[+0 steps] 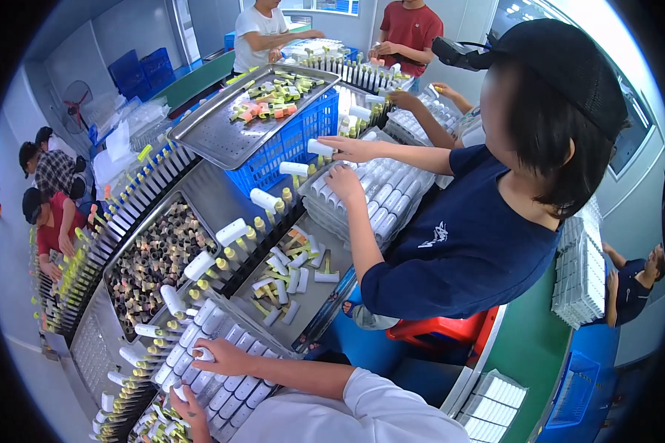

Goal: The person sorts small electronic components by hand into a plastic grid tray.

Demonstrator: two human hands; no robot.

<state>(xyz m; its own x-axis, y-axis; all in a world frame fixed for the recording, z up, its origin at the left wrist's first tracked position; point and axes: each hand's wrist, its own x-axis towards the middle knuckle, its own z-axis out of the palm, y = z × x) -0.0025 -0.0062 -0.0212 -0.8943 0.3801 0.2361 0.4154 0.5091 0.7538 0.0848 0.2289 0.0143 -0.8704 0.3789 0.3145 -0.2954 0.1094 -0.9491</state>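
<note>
Crowded bench below me: my right hand [218,356] pinches a white cap [202,354], left hand [188,406] grasps another, most rack pegs [199,292] uncapped.

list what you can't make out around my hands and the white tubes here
- Left hand, head view: sits at the lower edge; its grip on any white plastic tube cannot be told, fingers curl down among them.
- Right hand: fingertips touch a tube, but whether they close on it is too small to tell.
- Steel tray of small dark caps: pieces too small and bent by the fisheye rim to tell apart.
- Co-worker's hands: the palms hide what they hold.
</note>
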